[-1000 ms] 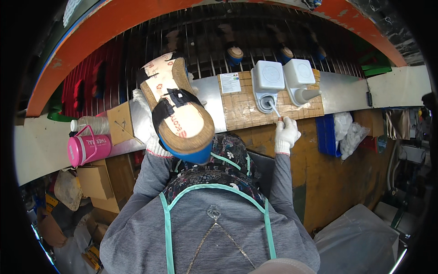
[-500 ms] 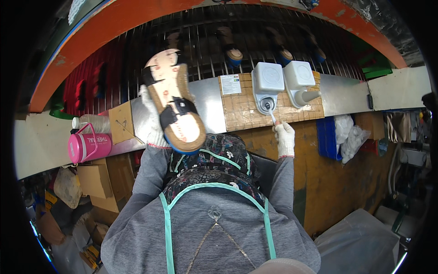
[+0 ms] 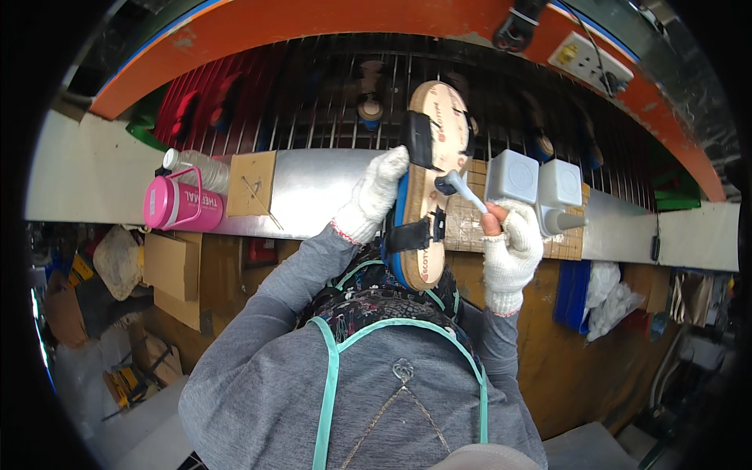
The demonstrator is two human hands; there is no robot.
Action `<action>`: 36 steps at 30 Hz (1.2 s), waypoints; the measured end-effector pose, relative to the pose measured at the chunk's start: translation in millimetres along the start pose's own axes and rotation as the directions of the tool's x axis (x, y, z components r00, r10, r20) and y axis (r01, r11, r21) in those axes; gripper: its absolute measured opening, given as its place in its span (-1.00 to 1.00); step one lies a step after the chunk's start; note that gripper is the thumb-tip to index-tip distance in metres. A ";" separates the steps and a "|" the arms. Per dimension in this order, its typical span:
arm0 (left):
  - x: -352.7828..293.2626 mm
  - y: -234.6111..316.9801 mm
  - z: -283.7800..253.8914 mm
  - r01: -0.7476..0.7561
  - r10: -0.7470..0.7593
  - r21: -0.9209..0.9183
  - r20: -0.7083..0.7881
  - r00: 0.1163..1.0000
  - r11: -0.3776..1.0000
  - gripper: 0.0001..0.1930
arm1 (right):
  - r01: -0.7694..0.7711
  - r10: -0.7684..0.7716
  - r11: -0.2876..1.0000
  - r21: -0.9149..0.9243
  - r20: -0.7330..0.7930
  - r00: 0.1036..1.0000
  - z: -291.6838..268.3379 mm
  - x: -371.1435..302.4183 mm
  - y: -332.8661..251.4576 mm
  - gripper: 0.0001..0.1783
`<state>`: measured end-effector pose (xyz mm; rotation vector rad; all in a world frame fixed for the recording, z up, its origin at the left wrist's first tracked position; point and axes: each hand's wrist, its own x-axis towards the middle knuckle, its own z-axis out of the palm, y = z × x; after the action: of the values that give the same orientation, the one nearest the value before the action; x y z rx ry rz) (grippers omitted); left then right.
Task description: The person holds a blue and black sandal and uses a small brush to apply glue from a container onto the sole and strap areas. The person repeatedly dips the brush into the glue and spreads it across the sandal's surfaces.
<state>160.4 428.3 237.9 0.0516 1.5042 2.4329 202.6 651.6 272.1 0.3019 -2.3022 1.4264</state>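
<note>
- my left hand (image 3: 374,196) has its fingers wrapped round the blue edge of the sandal (image 3: 429,184), gripping it about halfway along its left side, footbed facing me
- sandal's long axis runs pretty much straight away from me: heel end down by my chest, toe end up over the wire rack (image 3: 313,102). it's held up off the desk (image 3: 313,192), not lying on it
- my right hand (image 3: 509,251) is clenched on a small brush (image 3: 462,188) with a pale handle, and the handle slants up and to the left from my fingers
- so the sandal sits just left of my right hand, and the brush head is right at the footbed's right side, between the two black straps (image 3: 419,141). looks like it's touching but i can't tell for sure
- right hand is the one nearer the two grey boxes (image 3: 513,176) on the wooden board (image 3: 470,227)
- pink bottle (image 3: 176,205) and a cardboard square (image 3: 252,184) are well off to the left, out of the way
</note>
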 end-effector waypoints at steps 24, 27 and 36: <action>-21.5 39.0 -13.6 -0.080 0.095 0.125 -0.123 0.988 0.989 -0.34 | 0.335 -0.319 0.935 -0.117 0.135 0.938 39.4 98.9 -11.1 -0.81; -18.6 39.9 -16.8 -0.060 0.076 0.138 -0.113 0.991 0.989 -0.36 | 0.332 -0.313 0.940 -0.082 0.186 0.931 34.7 96.5 -7.7 -0.81; -2.5 37.6 -11.5 -0.020 0.024 0.036 -0.096 0.995 0.999 -0.41 | 0.428 -0.397 0.902 -0.055 0.280 0.874 19.5 87.1 4.9 -0.82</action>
<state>152.7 402.0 266.1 -0.0434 1.5949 2.4589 118.5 639.3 300.0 0.9388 -2.3187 1.0836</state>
